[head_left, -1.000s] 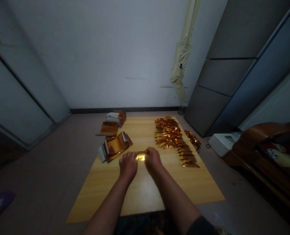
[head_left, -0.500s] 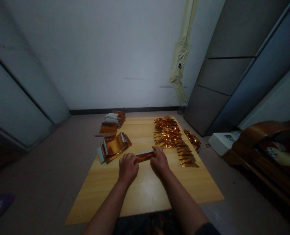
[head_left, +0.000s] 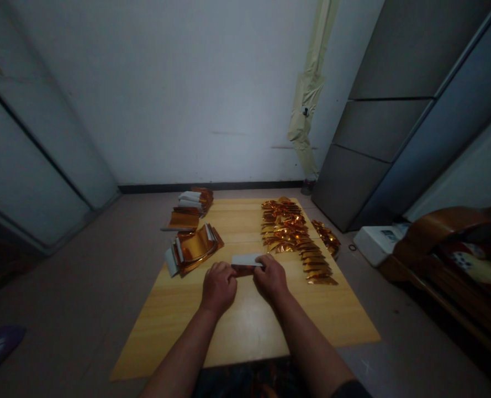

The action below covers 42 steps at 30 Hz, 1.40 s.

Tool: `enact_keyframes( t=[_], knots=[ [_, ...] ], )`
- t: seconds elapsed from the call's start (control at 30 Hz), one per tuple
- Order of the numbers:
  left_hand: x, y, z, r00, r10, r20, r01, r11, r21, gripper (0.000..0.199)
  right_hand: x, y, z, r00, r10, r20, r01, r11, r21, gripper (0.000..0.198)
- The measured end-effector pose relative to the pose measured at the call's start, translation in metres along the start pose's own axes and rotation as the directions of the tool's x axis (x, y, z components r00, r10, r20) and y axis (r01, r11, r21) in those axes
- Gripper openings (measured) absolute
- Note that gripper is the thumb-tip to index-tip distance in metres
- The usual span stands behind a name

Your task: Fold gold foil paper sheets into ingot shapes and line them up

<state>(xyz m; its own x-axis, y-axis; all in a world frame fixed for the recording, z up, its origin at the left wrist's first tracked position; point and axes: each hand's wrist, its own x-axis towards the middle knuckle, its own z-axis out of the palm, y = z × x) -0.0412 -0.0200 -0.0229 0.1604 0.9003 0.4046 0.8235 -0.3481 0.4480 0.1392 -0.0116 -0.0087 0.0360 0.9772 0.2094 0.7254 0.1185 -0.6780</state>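
Between my two hands is a sheet of gold foil paper [head_left: 246, 260], bent along its length, with its pale grey back facing up and a strip of coppery foil showing below. My left hand [head_left: 219, 286] has its fingers closed on the left end. At the right end, my right hand [head_left: 272, 276] pinches the sheet between thumb and fingers. Left of my hands lies a curled stack of gold foil sheets [head_left: 195, 247]. To the right, folded gold foil pieces [head_left: 284, 224] overlap in rows.
The wooden table [head_left: 245, 337] lies before me. More foil sheets [head_left: 191, 204] sit at its far left edge. A container of shiny folded pieces [head_left: 326, 239] stands beyond the right edge. A grey fridge [head_left: 361, 127], a white box [head_left: 373, 243] and a wooden seat [head_left: 444, 249] are farther right.
The sheet between my hands has turned so that more of its pale back faces up and less gold shows. Both hands keep nearly the same place.
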Motion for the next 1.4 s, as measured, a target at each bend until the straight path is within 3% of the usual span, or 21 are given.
enact_keyframes(
  t=[0.3, 0.47, 0.53, 0.67, 0.87, 1.17, 1.4],
  knots=[
    [0.003, 0.003, -0.003, 0.999, -0.028, 0.036, 0.026, 0.997, 0.078, 0.011, 0.001, -0.005, -0.011, 0.992, 0.040, 0.123, -0.024, 0.991, -0.130, 0.033],
    [0.004, 0.004, -0.003, 0.991, -0.129, 0.025, 0.128, 0.991, 0.051, 0.003, 0.001, -0.002, -0.014, 0.983, 0.043, 0.177, -0.012, 0.984, -0.176, 0.034],
    [0.004, 0.003, -0.001, 0.987, -0.160, 0.008, 0.160, 0.987, -0.005, 0.016, 0.001, -0.001, -0.013, 0.981, 0.041, 0.191, -0.007, 0.984, -0.177, 0.034],
    [0.004, -0.003, 0.002, 0.995, -0.096, 0.014, 0.096, 0.993, -0.063, 0.039, 0.000, 0.001, -0.013, 0.981, 0.016, 0.194, 0.021, 0.982, -0.189, 0.030],
    [0.001, -0.006, 0.002, 0.999, -0.013, 0.036, 0.016, 0.997, -0.077, 0.036, -0.006, 0.001, -0.017, 0.965, -0.068, 0.253, 0.136, 0.955, -0.263, 0.027],
    [0.000, 0.000, -0.003, 0.998, -0.016, 0.066, 0.017, 1.000, -0.014, 0.034, -0.020, 0.000, -0.019, 0.939, -0.191, 0.285, 0.299, 0.862, -0.409, 0.012],
    [-0.002, 0.009, -0.009, 0.995, -0.006, 0.096, -0.001, 0.997, 0.076, 0.032, -0.031, -0.006, -0.025, 0.933, -0.214, 0.290, 0.328, 0.838, -0.437, 0.017]
  ],
)
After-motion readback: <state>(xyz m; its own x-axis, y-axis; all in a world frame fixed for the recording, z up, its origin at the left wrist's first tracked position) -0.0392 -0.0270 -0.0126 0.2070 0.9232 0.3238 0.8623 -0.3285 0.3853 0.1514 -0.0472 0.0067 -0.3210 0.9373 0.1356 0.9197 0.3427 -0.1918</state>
